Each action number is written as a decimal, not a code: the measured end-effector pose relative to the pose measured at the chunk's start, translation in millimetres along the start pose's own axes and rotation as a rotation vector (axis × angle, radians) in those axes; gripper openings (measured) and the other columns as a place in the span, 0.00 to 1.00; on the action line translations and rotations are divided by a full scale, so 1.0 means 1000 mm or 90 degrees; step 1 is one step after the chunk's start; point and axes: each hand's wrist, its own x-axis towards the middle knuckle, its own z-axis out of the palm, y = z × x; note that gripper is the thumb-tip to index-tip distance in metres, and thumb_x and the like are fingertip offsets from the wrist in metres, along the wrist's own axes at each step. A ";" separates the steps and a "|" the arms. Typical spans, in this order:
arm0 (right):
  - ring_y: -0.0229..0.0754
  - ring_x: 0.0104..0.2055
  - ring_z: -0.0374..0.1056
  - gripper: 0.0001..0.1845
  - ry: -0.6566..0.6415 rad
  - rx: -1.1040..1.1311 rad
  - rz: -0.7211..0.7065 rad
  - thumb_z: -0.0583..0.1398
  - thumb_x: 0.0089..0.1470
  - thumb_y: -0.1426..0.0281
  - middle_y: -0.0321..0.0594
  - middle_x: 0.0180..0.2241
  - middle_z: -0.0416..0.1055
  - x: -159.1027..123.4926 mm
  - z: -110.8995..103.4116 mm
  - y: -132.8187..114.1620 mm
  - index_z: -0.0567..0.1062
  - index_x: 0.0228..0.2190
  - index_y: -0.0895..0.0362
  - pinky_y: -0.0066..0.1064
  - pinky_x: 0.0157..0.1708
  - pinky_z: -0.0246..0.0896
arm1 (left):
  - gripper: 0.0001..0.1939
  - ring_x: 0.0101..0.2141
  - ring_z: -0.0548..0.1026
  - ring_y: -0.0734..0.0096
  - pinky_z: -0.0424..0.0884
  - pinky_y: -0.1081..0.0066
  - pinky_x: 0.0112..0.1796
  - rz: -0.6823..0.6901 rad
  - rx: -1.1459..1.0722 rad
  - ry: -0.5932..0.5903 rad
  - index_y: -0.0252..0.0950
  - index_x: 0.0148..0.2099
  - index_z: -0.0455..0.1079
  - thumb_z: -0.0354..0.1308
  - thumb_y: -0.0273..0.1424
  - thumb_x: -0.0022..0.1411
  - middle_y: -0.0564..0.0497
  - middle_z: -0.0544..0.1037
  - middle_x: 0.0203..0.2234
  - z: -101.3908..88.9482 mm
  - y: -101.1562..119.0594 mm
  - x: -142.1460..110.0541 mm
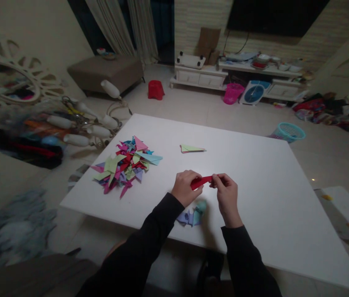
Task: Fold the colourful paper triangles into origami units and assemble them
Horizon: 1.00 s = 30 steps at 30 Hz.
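Note:
Above the white table (264, 194), a strip of folded red paper (201, 182) stretches between my two hands. My left hand (186, 187) has its fingers closed around the wider end. The narrow end is pinched between the thumb and fingers of my right hand (225, 192). Just below them, near the front edge, lie several purple and teal folded paper pieces (197, 213), partly hidden by my left sleeve. A green folded paper piece (193, 148) rests beyond my hands, with a darker layer beneath it. To the left is a heap of colourful folded paper pieces (124, 163).
A chandelier with white shades (98, 131) stands close to the table's left edge. On the floor beyond are a red stool (156, 90), a pink basket (233, 93) and a blue basket (288, 132). A white low cabinet (200, 78) lines the far wall.

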 end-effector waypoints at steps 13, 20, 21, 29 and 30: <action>0.42 0.30 0.70 0.12 -0.117 -0.135 -0.033 0.61 0.54 0.60 0.40 0.29 0.75 -0.007 -0.020 -0.009 0.75 0.34 0.56 0.33 0.31 0.66 | 0.07 0.36 0.78 0.67 0.73 0.68 0.40 -0.043 -0.036 0.047 0.35 0.36 0.75 0.64 0.23 0.51 0.50 0.80 0.33 -0.016 -0.027 0.007; 0.40 0.28 0.69 0.09 -0.203 -0.317 -0.073 0.57 0.57 0.65 0.36 0.29 0.74 -0.006 -0.019 -0.013 0.74 0.29 0.55 0.31 0.31 0.61 | 0.08 0.35 0.76 0.68 0.72 0.69 0.39 -0.049 0.213 -0.046 0.35 0.38 0.74 0.61 0.22 0.53 0.49 0.79 0.33 -0.015 -0.079 0.094; 0.39 0.28 0.68 0.09 -0.211 -0.332 -0.081 0.57 0.57 0.66 0.36 0.29 0.75 -0.006 -0.018 -0.014 0.74 0.29 0.55 0.30 0.31 0.60 | 0.07 0.34 0.76 0.68 0.72 0.69 0.39 -0.049 0.230 -0.061 0.34 0.37 0.74 0.61 0.23 0.54 0.49 0.79 0.32 -0.009 -0.085 0.110; 0.40 0.29 0.69 0.08 -0.228 -0.391 -0.091 0.56 0.57 0.70 0.37 0.29 0.75 0.003 -0.015 -0.010 0.74 0.29 0.54 0.30 0.32 0.60 | 0.10 0.37 0.75 0.62 0.70 0.65 0.42 -0.033 0.312 -0.173 0.32 0.42 0.73 0.61 0.32 0.59 0.44 0.78 0.37 0.054 -0.121 0.191; 0.40 0.29 0.68 0.08 -0.230 -0.400 -0.094 0.56 0.57 0.70 0.38 0.29 0.75 0.003 -0.015 -0.010 0.75 0.29 0.54 0.30 0.32 0.60 | 0.13 0.40 0.75 0.61 0.69 0.65 0.43 -0.032 0.323 -0.188 0.32 0.45 0.73 0.62 0.33 0.59 0.42 0.78 0.40 0.060 -0.125 0.194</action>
